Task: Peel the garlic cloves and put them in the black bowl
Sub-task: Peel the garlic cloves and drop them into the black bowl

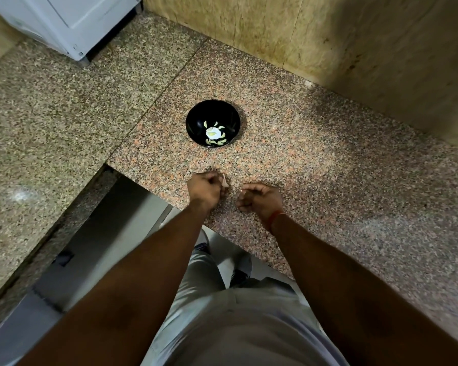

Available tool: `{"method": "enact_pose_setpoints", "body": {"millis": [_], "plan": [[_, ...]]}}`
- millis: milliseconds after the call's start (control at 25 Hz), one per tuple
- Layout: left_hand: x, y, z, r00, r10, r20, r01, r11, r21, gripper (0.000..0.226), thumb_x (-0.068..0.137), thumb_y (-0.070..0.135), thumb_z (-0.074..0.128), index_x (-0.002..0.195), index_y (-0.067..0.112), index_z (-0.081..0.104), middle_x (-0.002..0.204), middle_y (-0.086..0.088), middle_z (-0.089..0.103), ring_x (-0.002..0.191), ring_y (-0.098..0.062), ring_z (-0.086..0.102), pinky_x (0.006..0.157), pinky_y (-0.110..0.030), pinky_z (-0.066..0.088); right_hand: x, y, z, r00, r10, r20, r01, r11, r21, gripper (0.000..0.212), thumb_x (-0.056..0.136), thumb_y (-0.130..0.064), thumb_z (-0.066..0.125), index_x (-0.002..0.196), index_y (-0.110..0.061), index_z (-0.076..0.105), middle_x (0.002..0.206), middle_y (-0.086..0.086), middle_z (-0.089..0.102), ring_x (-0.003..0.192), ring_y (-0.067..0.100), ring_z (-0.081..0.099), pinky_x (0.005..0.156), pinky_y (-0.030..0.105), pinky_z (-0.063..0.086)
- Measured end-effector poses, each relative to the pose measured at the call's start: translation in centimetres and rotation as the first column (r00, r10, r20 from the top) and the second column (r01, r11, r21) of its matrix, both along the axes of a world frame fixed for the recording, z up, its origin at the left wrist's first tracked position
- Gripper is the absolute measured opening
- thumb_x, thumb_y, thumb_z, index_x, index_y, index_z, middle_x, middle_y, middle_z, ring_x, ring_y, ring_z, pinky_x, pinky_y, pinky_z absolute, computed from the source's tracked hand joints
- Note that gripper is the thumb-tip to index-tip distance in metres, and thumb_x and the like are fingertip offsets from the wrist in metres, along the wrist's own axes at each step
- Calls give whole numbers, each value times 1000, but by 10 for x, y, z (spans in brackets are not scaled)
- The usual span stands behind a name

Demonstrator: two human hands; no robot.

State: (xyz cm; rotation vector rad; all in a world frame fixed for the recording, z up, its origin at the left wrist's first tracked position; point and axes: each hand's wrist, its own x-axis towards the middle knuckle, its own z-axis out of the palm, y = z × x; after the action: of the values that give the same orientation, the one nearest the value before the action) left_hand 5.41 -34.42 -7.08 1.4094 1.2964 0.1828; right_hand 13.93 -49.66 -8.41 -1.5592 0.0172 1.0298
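A black bowl [213, 123] stands on the speckled granite counter [328, 167], with several pale peeled garlic cloves [214, 134] at its bottom. Nearer the counter's front edge, my left hand [205, 190] is curled with a garlic clove [224, 180] poking out between its fingertips. My right hand [259, 200] sits just to the right, fingers curled, with a tiny pale scrap at the thumb tip; what it holds is too small to make out. Both hands are about a hand's length in front of the bowl.
A white appliance [72, 22] stands at the back left on the adjoining counter. A beige stone wall [354, 48] runs behind the bowl. The counter has an L-shaped front edge [154, 191] beside my left hand, with my legs and the floor below.
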Motion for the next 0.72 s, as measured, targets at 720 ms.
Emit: {"method": "enact_pose_setpoints", "body": {"millis": [720], "plan": [[-33,-49,2,973,-224,-60,223,975,-21,18,85,-4,74,73,8,73,74,-13,72,61,-20,65,57,-34,55,-15,-7,2,657,511,554,-354,858,-372,26,93,-14,67,70,-25,69,66,-10,65,60,5,61,55,10,46]]}}
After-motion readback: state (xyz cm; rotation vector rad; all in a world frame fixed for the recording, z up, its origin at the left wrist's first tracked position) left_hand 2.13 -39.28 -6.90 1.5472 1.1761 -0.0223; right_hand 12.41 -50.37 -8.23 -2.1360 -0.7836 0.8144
